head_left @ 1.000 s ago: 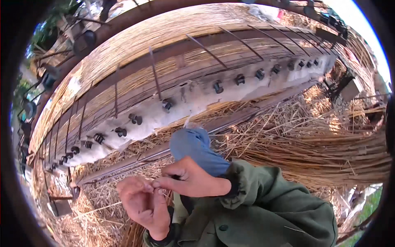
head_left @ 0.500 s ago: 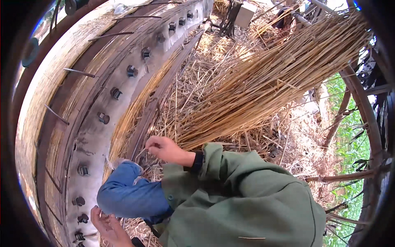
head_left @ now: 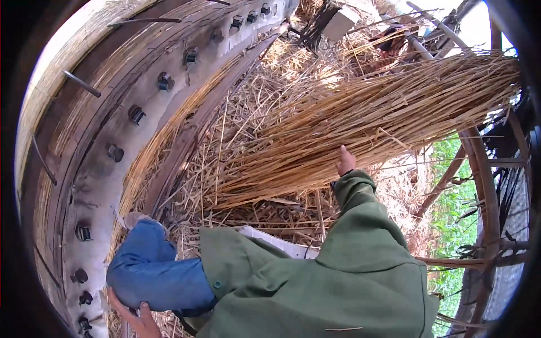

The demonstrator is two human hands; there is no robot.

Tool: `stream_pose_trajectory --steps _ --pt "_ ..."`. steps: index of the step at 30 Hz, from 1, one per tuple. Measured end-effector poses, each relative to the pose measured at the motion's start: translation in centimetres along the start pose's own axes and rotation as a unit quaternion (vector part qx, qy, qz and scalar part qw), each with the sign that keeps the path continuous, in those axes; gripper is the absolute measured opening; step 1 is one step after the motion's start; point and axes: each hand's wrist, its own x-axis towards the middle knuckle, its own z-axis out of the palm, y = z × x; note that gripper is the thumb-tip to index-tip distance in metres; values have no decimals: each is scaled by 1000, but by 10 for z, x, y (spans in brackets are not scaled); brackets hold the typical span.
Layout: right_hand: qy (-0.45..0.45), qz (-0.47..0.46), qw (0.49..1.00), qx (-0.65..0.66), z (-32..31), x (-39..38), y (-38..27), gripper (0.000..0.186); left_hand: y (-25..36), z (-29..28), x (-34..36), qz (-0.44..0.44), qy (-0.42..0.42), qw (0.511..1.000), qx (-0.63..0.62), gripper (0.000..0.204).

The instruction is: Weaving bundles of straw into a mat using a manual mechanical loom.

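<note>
My left hand [head_left: 134, 319] is at the lower left against my bent knee [head_left: 138, 270], fingers stretched out and apart, holding nothing visible. My right hand [head_left: 345, 160] reaches out to the lower edge of a long bundle of dry reeds [head_left: 304, 146], a finger extended; it looks open, though whether it touches the stalks is unclear. The green jacket sleeve covers that arm. Left of me runs a pale curved strip [head_left: 96, 180] studded with dark spool-like blocks [head_left: 115, 153], with brown rails and thin rods beside it.
Loose straw [head_left: 270, 84] covers the ground. A boxy block [head_left: 340, 23] sits at the top. A frame of branches [head_left: 483, 203] stands on the right, with green plants [head_left: 451, 214] behind it. A pale board [head_left: 273, 239] lies beside my jacket.
My view has swung round to the right. My hands, together a second ago, are apart: the right has moved out to the reeds, the left down to my knee.
</note>
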Motion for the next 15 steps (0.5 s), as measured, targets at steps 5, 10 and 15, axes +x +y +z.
stream_pose_trajectory --steps 5,10,15 --pt "-152 13 988 25 5 12 -12 24 13 3 4 25 -3 993 117 72" --pt "-137 -255 947 135 56 -139 -18 17 21 4 3 20 -21 995 98 71" --pt "-387 -397 826 105 88 -308 -51 18 36 0 4 2 -29 993 117 68"
